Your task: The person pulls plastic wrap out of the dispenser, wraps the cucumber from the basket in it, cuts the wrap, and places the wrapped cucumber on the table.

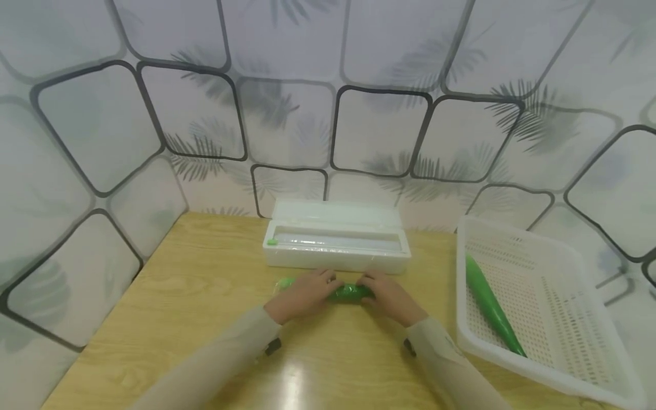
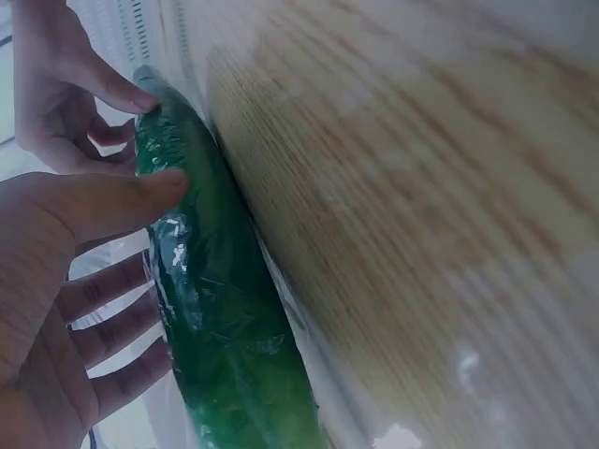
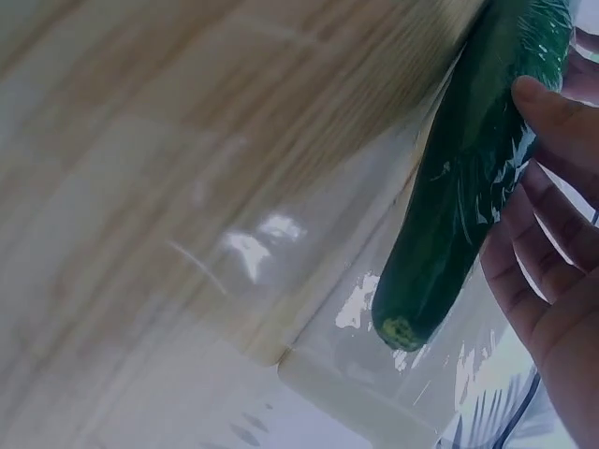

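Note:
On the table lies a green cucumber point(image 1: 349, 292) wrapped in shiny clear cling film, with fine wrinkles along its skin in the left wrist view. My left hand point(image 1: 302, 295) holds it towards its left side, thumb on the near face and fingers on the far side. Near the other end my right hand point(image 1: 392, 299) grips it the same way. Loose film point(image 3: 440, 374) extends past the yellowish tip in the right wrist view. Just behind the hands stands a white cling film dispenser point(image 1: 333, 261), its lid raised.
A white perforated basket point(image 1: 533, 367) stands on the right, with another long green vegetable point(image 1: 492, 307) along its left side. The wooden table point(image 1: 205, 273) meets a patterned wall point(image 1: 292, 125) behind the dispenser. A small green slider point(image 1: 272, 242) sits at the dispenser's left end.

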`<state>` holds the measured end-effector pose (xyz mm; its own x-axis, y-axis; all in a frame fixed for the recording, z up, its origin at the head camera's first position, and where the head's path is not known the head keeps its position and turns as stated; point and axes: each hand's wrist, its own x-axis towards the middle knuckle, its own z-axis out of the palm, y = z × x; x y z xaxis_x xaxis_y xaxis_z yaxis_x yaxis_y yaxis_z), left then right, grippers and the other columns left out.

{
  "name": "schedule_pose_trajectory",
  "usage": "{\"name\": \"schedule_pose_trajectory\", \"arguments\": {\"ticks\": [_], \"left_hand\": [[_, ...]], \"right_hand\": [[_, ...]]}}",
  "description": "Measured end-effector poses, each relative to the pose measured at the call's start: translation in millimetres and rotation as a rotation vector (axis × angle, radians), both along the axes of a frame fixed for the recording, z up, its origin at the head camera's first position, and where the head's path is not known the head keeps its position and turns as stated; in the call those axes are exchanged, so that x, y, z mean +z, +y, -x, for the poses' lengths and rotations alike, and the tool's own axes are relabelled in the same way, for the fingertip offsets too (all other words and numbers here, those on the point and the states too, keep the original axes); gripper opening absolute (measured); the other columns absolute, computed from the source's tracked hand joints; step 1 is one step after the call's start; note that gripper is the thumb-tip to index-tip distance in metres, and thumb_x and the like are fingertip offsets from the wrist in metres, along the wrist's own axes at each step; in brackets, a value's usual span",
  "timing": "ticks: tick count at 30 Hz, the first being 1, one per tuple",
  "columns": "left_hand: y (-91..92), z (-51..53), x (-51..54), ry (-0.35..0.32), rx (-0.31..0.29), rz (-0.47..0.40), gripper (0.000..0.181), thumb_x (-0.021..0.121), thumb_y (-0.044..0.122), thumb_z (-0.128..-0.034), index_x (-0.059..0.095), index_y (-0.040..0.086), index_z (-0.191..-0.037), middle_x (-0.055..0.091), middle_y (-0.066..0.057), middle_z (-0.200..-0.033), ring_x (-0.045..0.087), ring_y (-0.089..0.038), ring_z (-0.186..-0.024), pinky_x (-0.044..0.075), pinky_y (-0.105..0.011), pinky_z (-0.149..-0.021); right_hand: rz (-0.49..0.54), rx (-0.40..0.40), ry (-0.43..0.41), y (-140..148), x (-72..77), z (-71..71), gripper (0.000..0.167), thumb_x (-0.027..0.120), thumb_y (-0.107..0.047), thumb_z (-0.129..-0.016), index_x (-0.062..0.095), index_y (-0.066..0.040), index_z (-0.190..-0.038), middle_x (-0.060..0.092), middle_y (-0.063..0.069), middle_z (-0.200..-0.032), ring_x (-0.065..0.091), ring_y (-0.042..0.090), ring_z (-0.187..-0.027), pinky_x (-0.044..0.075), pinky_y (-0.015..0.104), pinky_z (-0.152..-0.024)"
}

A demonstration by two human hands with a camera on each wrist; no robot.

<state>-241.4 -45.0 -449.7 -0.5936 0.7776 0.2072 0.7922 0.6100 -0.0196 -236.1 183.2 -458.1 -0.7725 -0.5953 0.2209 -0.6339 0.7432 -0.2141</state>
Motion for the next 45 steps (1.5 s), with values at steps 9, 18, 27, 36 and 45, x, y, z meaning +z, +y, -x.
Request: {"name": "schedule_pose_trajectory", "arguments": {"ticks": [9, 18, 27, 36, 45], "left_hand": [[0.0, 6.2, -3.5, -0.05, 0.007, -0.042, 0.046, 0.071, 0.01, -0.0788, 0.054, 0.018, -0.121, 0.06, 0.0, -0.111, 0.058, -0.014, -0.102, 0.051, -0.027, -0.091], [-4.7, 15.5, -4.5, -0.09, -0.042, -0.129, 0.048, 0.075, 0.007, -0.0724, 0.058, 0.017, -0.116, 0.065, -0.003, -0.106, 0.061, -0.019, -0.096, 0.053, -0.031, -0.087], [-4.7, 22.3, -3.2, -0.264, 0.035, -0.103, 0.049, 0.074, 0.011, -0.0751, 0.058, 0.014, -0.122, 0.061, -0.005, -0.116, 0.058, -0.021, -0.106, 0.048, -0.037, -0.097], [-1.5, 25.3, -6.2, -0.274, 0.079, -0.068, 0.064, 0.079, 0.019, -0.0709, 0.052, 0.012, -0.128, 0.055, -0.005, -0.118, 0.055, -0.02, -0.108, 0.047, -0.036, -0.099], [-1.4, 25.6, -9.9, -0.125, 0.032, -0.098, 0.064, 0.078, 0.005, -0.0681, 0.05, 0.013, -0.125, 0.053, -0.007, -0.111, 0.056, -0.019, -0.097, 0.053, -0.032, -0.087]], "right_hand": [[0.029, -0.059, -0.092, 5.8, -6.5, 3.2, 0.042, 0.079, -0.004, -0.068, 0.063, -0.005, -0.107, 0.061, 0.008, -0.107, 0.059, 0.023, -0.099, 0.052, 0.039, -0.091], [0.014, -0.065, -0.088, 10.9, -4.7, 3.9, 0.042, 0.078, 0.0, -0.067, 0.065, -0.002, -0.107, 0.061, 0.009, -0.102, 0.06, 0.022, -0.094, 0.053, 0.038, -0.087], [0.007, -0.08, -0.096, 13.7, -3.7, 8.1, 0.04, 0.075, -0.003, -0.072, 0.063, -0.001, -0.11, 0.065, 0.01, -0.105, 0.062, 0.025, -0.098, 0.051, 0.04, -0.091], [0.016, -0.098, -0.129, 11.7, 1.1, 9.0, 0.04, 0.072, 0.0, -0.074, 0.061, 0.0, -0.112, 0.065, 0.013, -0.108, 0.062, 0.028, -0.101, 0.051, 0.043, -0.093], [-0.009, -0.101, -0.142, 11.8, 2.8, 13.3, 0.038, 0.069, 0.0, -0.077, 0.06, 0.002, -0.114, 0.065, 0.015, -0.107, 0.062, 0.03, -0.1, 0.051, 0.044, -0.092]]}}
